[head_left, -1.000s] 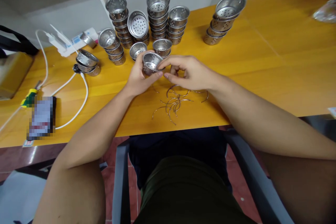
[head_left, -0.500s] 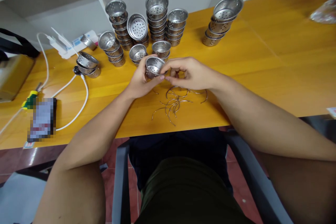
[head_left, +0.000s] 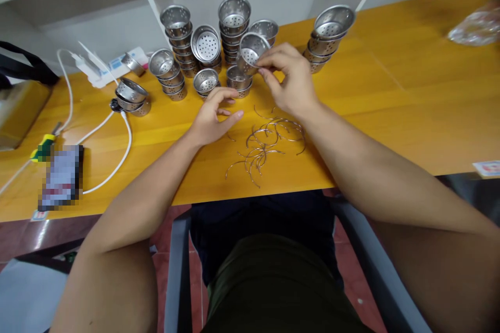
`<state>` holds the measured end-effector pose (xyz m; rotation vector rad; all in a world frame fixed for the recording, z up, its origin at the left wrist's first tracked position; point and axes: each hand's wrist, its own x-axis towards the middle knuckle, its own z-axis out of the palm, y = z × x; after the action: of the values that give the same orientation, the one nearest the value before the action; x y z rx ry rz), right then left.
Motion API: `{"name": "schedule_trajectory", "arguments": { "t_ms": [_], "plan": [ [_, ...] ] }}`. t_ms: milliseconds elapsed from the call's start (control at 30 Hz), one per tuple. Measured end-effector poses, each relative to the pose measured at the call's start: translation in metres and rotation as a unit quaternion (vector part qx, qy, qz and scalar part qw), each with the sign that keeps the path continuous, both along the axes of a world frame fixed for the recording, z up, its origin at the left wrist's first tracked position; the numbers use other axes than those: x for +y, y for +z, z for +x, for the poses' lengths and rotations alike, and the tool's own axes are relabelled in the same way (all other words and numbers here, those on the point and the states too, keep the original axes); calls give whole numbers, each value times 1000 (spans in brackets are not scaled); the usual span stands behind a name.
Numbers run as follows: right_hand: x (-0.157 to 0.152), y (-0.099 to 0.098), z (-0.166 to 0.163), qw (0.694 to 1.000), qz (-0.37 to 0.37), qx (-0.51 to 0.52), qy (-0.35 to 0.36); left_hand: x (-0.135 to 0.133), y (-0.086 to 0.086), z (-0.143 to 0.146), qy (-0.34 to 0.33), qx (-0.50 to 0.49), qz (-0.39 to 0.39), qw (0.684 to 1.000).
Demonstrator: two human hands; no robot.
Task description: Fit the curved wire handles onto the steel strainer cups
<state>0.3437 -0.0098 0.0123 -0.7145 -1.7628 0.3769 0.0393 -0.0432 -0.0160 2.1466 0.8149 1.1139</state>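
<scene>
A perforated metal cup (head_left: 250, 53) is pinched by its right side in my right hand (head_left: 291, 78). It hangs tilted just above a short stack of cups (head_left: 239, 83); whether it touches that stack I cannot tell. My left hand (head_left: 214, 117) holds nothing, its thumb and fingers apart, a little above the table and nearest to a small perforated cup (head_left: 205, 82). On the wood below both hands lies a loose heap of thin curved metal wires (head_left: 263, 151).
Stacks of perforated cups (head_left: 176, 36) line the back of the yellow table (head_left: 390, 114). Another leaning stack (head_left: 330, 36) is at the right. On the left are a power strip (head_left: 117, 67), white cables and a phone (head_left: 62, 177). Crumpled clear plastic (head_left: 476, 28) lies far right.
The cup has left my left hand and moved up and right in my right hand, toward the stacks. My left hand has opened and stayed nearly in place.
</scene>
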Motion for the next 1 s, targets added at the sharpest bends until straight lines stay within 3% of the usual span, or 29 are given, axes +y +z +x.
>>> {"name": "schedule_trajectory", "arguments": {
  "t_ms": [267, 533, 733, 1000],
  "plan": [
    [14, -16, -14, 998, 0, -59, -4, -4, 8, -2, -55, 48, 32, 997],
    [27, -27, -9, 998, -3, -44, -38, -3, 8, -1, -52, 55, 23, 997],
    [19, -22, -12, 994, -58, -86, -44, -2, 8, -3, -63, 56, 31, 996],
    [0, 1, -13, 984, -109, -130, -52, -6, 10, -2, -49, 73, 8, 996]
  ]
}}
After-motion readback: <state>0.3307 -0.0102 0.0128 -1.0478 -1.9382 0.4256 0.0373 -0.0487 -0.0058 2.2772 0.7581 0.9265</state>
